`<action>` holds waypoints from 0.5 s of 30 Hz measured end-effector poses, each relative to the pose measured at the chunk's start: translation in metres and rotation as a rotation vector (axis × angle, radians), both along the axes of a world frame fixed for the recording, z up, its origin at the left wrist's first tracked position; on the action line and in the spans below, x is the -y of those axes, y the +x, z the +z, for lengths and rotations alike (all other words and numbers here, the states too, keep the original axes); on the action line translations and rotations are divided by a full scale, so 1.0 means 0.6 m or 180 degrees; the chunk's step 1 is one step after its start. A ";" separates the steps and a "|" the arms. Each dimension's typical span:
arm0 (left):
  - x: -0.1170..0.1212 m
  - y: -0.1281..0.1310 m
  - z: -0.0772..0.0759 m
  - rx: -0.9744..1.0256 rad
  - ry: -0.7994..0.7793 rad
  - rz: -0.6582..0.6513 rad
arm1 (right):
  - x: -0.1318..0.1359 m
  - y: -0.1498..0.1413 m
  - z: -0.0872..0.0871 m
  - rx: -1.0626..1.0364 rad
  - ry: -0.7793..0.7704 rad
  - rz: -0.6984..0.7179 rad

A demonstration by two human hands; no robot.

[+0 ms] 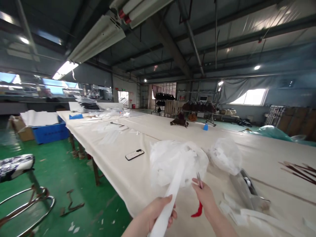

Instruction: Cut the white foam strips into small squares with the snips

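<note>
My left hand [161,214] is closed around a long white strip [174,184], whose far end runs up onto a heap of thin white plastic [163,158]. Closed on a pair of scissors [198,179], my right hand [203,194] is just right of the strip, with the blades pointing away from me. A red piece [198,210], perhaps the scissors' handle or a cloth tie, hangs below that hand. The blades are apart from the strip.
A phone [134,154] lies left of the plastic heap on the cloth-covered table [128,181]. To the right are a clear bag [225,156], a tape dispenser-like metal object [248,184], white scraps [261,219] and thin brown strips [300,171]. A stool [37,184] stands at left.
</note>
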State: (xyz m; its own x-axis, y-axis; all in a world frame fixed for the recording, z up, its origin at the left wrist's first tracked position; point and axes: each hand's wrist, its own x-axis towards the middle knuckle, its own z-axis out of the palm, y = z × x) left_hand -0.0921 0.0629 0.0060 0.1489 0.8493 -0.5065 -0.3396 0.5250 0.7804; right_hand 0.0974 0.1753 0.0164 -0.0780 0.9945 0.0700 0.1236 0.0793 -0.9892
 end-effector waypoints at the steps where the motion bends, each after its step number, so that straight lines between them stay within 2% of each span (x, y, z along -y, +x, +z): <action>1: -0.003 -0.011 -0.016 0.0013 -0.0064 0.0027 | -0.010 0.004 -0.011 0.0150 0.0028 0.0004; 2: -0.005 -0.020 -0.030 -0.0007 -0.0139 0.0072 | -0.018 0.008 -0.022 0.0422 0.0080 0.0067; 4: -0.007 -0.031 -0.051 -0.0149 -0.0293 0.0134 | -0.029 0.014 -0.039 0.1406 0.0288 0.0330; 7: -0.004 -0.030 -0.061 -0.0347 -0.0101 0.0152 | -0.036 0.014 -0.053 0.2889 0.0582 0.0607; 11: 0.017 -0.008 -0.048 -0.0836 0.0600 0.0126 | -0.014 0.027 -0.057 0.3307 0.0562 0.0553; 15: 0.052 0.022 -0.023 -0.1452 0.0739 0.0091 | 0.053 0.070 -0.070 0.3511 0.0393 0.0591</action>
